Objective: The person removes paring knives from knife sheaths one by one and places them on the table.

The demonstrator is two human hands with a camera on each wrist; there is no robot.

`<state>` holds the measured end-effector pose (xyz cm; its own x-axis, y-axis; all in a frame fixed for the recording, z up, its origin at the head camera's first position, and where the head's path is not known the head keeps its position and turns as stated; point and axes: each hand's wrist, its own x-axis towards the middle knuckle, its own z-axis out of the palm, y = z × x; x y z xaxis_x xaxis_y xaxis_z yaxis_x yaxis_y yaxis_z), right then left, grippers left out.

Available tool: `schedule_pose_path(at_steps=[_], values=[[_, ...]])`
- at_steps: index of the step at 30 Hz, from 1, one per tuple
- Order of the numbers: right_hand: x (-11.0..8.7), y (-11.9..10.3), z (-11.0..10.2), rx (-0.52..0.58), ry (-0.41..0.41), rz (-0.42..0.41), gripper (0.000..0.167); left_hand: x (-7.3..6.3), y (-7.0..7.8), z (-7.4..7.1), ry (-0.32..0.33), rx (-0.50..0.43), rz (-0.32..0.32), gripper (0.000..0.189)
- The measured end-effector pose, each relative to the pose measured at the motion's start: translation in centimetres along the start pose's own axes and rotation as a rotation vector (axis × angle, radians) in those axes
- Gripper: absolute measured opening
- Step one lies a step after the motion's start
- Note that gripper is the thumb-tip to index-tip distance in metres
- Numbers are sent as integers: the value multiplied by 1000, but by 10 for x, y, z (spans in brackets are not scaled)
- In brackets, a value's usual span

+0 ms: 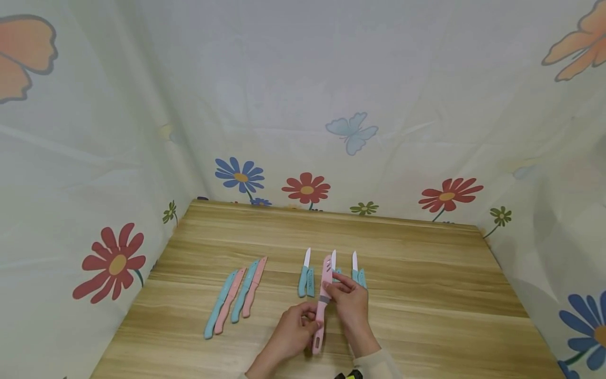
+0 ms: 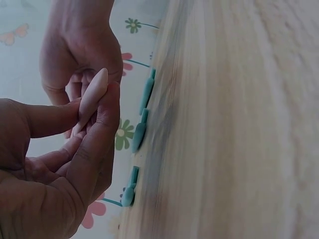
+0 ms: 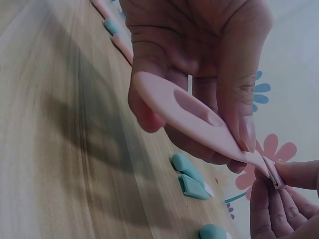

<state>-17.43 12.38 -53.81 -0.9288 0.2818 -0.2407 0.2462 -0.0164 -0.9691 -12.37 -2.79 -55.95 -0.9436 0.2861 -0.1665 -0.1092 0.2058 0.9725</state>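
Note:
Both hands hold one pink knife (image 1: 321, 321) in a slotted pink sheath (image 1: 326, 271), with a grey band where sheath and handle meet. My left hand (image 1: 295, 329) pinches the handle between thumb and fingers. Further forward, my right hand (image 1: 349, 305) pinches the sheath near the band. From the left wrist view, the handle's rounded end (image 2: 93, 97) sticks out between the left thumb and fingers. A long hole shows in the handle (image 3: 184, 114) in the right wrist view, where the right hand (image 3: 284, 209) grips the far part. The sheath hides the blade.
Three small teal knives (image 1: 303, 281) with white blades lie bare behind the hands, each beside a teal sheath (image 1: 310, 281); the middle one is partly covered. Several longer pink and teal sheathed knives (image 1: 222, 308) lie to the left. A flowered curtain borders the wooden table (image 1: 426, 316).

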Motion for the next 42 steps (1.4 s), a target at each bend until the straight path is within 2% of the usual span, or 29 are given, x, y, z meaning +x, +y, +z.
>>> schedule_pose_path(at_steps=[19, 27, 36, 42], values=[[7, -7, -3, 23, 5, -19, 36, -6, -2, 5, -22, -30, -3, 21], [12, -8, -5, 15, 1, -62, 36, -8, -4, 8, -33, -40, -10, 22], [16, -14, -8, 40, -27, -40, 39, -10, -4, 9, -45, -61, -20, 20], [21, -13, -8, 33, -8, -44, 36, -11, -4, 10, -49, -65, -23, 20]])
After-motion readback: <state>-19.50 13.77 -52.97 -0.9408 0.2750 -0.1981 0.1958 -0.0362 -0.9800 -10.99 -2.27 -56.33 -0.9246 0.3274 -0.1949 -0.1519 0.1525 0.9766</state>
